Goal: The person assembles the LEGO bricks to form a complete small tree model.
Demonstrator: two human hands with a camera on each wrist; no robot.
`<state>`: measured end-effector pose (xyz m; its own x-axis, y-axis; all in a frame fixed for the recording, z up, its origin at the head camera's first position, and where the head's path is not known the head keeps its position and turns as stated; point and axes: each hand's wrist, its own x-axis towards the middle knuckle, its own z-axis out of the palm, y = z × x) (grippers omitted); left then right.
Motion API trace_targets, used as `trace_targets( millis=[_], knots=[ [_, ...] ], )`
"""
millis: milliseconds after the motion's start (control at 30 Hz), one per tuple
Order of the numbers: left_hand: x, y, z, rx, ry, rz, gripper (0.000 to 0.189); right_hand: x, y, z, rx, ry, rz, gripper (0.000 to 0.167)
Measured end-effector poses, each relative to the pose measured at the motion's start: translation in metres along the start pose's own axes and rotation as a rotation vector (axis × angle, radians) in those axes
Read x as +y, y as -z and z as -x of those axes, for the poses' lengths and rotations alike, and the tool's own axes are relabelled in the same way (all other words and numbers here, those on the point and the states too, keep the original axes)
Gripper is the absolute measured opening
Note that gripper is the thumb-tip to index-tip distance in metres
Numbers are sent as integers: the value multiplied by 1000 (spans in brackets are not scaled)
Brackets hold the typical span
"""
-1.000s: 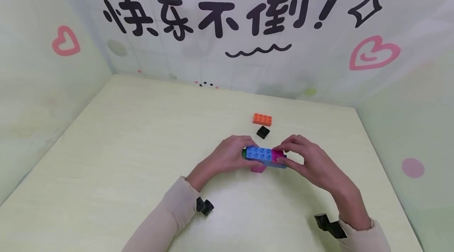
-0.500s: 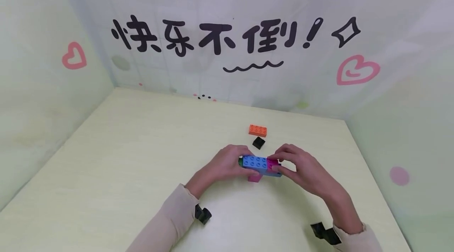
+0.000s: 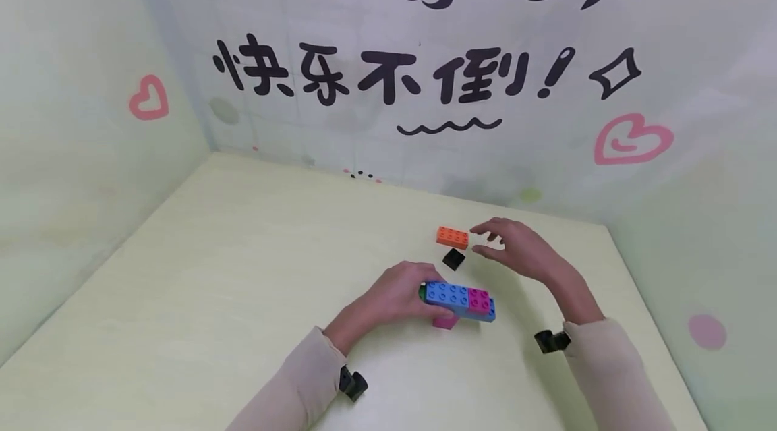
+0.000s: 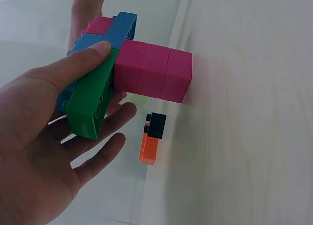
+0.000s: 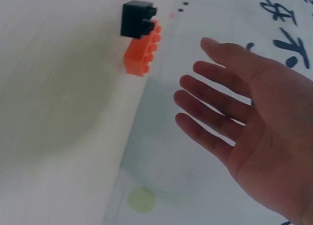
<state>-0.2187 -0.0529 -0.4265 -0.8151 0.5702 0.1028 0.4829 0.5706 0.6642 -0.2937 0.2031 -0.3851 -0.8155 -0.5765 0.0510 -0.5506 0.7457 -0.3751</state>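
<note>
My left hand (image 3: 397,293) grips a toy brick assembly by its left end, thumb in front and fingers behind. On top of the assembly sit a blue brick (image 3: 447,294) and a small magenta brick (image 3: 479,301). The left wrist view shows a green brick (image 4: 90,105) under the thumb and a column of pink bricks (image 4: 152,71) below. My right hand (image 3: 522,252) is apart from the assembly, holding nothing, its fingers spread and slightly bent. Close to its fingertips lies an orange brick (image 3: 452,237), with a small black brick (image 3: 454,259) just in front of it.
The pale table (image 3: 243,269) is bordered by a printed back wall (image 3: 388,148) and two side walls. The orange and black bricks lie between the assembly and the back wall. Each wrist carries a black camera mount (image 3: 551,341).
My right hand has let go of the magenta brick on the assembly and moved back toward the orange brick. My left hand keeps its grip. The head view has tilted up slightly.
</note>
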Motion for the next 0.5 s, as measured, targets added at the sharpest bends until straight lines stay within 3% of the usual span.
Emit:
trace_targets(
  millis=[200,500],
  knots=[
    [0,-1,4,1,-21,-30,43,19,-20,-23,-93,-86,36,47],
    [-4,0,0,15,-32,-31,43,31,-38,-43,-19,-116,71,37]
  ],
)
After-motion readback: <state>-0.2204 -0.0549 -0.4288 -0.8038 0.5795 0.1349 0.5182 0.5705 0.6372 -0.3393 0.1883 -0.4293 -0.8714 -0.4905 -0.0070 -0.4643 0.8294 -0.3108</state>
